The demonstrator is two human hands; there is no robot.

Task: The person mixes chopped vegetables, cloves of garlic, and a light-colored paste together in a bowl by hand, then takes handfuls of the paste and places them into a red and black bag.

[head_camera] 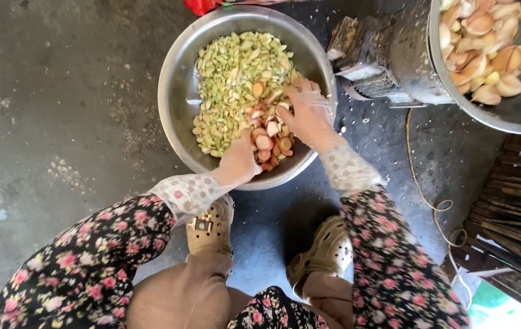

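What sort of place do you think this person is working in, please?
Probably an informal food-preparation spot at floor level: the bare concrete floor, a big steel bowl of chopped pieces set on it, and a second pan of cloves beside a small machine.

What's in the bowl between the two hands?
In the head view, a heap of pinkish cut pieces lies between the left hand and the right hand, inside the metal bowl, beside the pale green pieces.
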